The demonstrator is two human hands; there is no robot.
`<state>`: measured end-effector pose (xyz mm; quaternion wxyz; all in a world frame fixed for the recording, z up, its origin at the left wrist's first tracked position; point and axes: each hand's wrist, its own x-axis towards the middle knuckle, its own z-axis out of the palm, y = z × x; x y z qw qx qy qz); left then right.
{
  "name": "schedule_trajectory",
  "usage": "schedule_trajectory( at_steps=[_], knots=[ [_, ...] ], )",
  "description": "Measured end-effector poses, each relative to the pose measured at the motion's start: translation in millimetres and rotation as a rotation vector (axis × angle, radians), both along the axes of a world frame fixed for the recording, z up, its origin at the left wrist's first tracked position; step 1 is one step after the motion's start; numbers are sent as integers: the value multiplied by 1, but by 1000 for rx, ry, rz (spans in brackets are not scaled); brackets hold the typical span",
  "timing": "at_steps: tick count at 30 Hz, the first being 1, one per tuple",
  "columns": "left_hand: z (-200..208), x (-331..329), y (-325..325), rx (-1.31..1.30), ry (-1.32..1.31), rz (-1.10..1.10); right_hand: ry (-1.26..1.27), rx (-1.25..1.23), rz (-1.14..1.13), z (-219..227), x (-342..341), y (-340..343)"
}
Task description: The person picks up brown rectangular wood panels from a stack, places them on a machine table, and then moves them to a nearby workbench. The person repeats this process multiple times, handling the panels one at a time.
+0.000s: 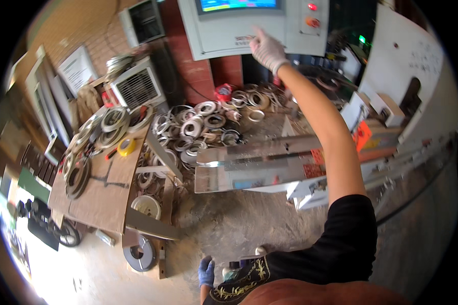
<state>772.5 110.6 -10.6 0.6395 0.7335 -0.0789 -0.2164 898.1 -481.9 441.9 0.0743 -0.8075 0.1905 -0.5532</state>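
Note:
My right hand (268, 50), in a whitish glove, is raised at the end of my outstretched arm. Its index finger points up toward the light grey control panel (216, 35), while the other fingers look curled in. It holds nothing, and I cannot tell whether the fingertip touches the panel. The panel has a lit screen (239, 5) at its top. To the right of that sit a red light (312, 7) and an orange-red knob (312, 22). My left hand (206, 271), in a blue glove, hangs low beside my body, fingers loosely extended with nothing visible in them.
A machine bed with a shiny metal table (259, 165) crosses below my right arm. Many rolls of edge-banding strip (191, 128) lie heaped on the floor behind it. At left stands a wooden workbench (104, 178) with more rolls and yellow tape (126, 147).

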Motion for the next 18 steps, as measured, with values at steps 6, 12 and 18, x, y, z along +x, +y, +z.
schedule_trajectory(
  at_steps=[6, 12, 18],
  knots=[
    [-23, 72, -41, 0, -109, -632, -75, 463, 459, -236, -181, 154],
    [-2, 135, -58, -38, -138, -1235, -80, 930, -335, -284, -361, 426],
    [76, 31, -128, -414, -950, -1465, -96, 869, -1481, -292, -514, 698]
  ],
)
